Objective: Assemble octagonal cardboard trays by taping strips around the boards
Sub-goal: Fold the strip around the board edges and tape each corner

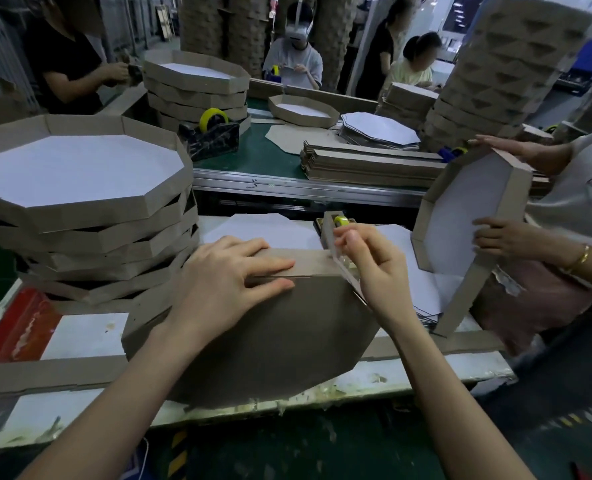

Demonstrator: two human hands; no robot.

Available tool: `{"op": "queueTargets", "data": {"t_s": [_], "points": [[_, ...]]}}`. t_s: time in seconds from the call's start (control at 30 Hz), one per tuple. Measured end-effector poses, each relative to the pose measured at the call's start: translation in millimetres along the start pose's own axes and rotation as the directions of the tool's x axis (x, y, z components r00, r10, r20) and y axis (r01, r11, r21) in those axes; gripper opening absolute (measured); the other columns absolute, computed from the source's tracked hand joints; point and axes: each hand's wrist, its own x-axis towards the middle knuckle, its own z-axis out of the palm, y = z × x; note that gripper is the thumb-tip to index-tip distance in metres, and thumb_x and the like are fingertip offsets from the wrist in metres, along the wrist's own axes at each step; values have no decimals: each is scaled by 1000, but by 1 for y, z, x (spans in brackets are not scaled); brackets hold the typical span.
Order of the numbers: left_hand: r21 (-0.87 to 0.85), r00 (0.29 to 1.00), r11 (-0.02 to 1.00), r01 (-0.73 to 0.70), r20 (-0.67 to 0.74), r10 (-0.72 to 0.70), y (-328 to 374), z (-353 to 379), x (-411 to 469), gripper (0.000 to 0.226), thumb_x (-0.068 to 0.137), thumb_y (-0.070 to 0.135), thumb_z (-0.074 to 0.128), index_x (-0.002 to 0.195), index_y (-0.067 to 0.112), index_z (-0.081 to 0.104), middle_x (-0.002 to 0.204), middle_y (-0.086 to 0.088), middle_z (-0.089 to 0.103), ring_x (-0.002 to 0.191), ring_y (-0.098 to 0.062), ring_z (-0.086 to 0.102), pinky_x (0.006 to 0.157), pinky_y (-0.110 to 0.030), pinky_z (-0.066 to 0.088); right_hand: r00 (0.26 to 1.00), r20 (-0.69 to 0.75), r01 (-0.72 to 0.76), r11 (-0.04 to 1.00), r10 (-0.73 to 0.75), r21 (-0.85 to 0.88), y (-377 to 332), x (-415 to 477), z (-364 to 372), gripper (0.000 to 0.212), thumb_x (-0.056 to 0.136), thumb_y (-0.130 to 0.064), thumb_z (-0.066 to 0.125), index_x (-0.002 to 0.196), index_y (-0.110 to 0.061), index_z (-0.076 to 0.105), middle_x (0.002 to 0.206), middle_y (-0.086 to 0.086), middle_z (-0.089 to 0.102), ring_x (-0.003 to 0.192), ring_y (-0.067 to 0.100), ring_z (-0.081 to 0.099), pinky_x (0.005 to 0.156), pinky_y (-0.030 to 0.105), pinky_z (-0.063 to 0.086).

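An octagonal brown board point(270, 334) stands tilted on edge on the white worktable point(86, 336), its brown back toward me. A cardboard strip point(308, 261) runs along its upper edge. My left hand point(225, 275) presses flat on the strip and board near the top, fingers straight. My right hand point(370, 261) pinches a piece of clear tape point(346, 270) at the board's upper right corner. A small tape dispenser point(334, 225) with a yellow roll sits just behind that corner.
A stack of finished octagonal trays point(80, 209) stands at my left. To the right, another person's hands hold a tray point(467, 220) upright. Across the green conveyor point(253, 157) lie strip bundles point(370, 164), white octagonal boards point(381, 129), a black tape dispenser point(211, 133) and more tray stacks.
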Motion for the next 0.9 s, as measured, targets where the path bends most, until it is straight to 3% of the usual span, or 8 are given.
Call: {"op": "queueTargets", "data": {"t_s": [0.1,0.17,0.23,0.3,0.43,0.6,0.77,0.9], "points": [[53,999,998,-39,27,38,-4,-3,-1,43,83,67,46,111,45,70,109,11,68,97,-17,62,74,-31,41,965,78,-255,965,250,66,6,6,-1,25,105,-22,45,104,-21,70,107,-1,72,107,14,66,96,32,51],[127,994,990,-64,101,51,-5,-5,-4,47,80,64,58,122,43,64,117,6,66,103,-21,62,78,-36,45,911,210,-354,934,354,-37,10,7,-4,28,105,-30,43,105,-23,70,104,-3,73,103,10,66,95,30,50],[186,979,981,-56,204,17,-7,-9,-6,62,75,60,68,133,45,54,124,4,62,109,-22,59,83,-40,46,865,329,-330,924,378,-195,13,5,-7,47,103,-45,43,94,-7,69,87,6,69,82,17,62,82,32,45],[224,968,974,-42,249,-15,-7,-16,-7,70,75,64,66,139,47,45,127,6,58,114,-19,56,91,-41,43,853,372,-305,929,365,-211,10,3,-7,62,101,-52,42,88,6,59,77,21,55,71,20,49,72,35,37],[329,968,943,-57,249,-28,17,-15,10,86,76,85,27,146,37,34,129,9,56,121,-15,51,103,-41,38,872,393,-248,955,292,-161,-2,5,-1,54,102,-46,46,76,1,54,66,5,46,62,12,42,61,29,32],[371,949,925,-80,313,-43,32,0,25,79,73,88,24,126,32,43,115,11,60,102,-14,58,72,-31,45,875,427,-180,972,228,-150,-8,6,-2,49,102,-40,47,68,-7,57,58,-2,44,55,9,39,55,23,31],[247,980,966,-69,200,19,29,-17,10,85,72,91,15,129,37,45,112,13,63,94,-12,62,70,-30,49,864,475,-93,979,169,-179,-20,18,-12,46,103,-41,48,62,-21,56,55,-12,42,52,3,38,52,15,29],[-26,994,996,83,70,-81,-2,-30,-2,87,71,92,30,132,33,51,117,14,63,96,-14,61,75,-36,53,868,473,-46,974,149,-224,-32,37,-18,49,93,-55,49,69,-15,64,59,-3,50,57,7,45,58,24,34]]}}
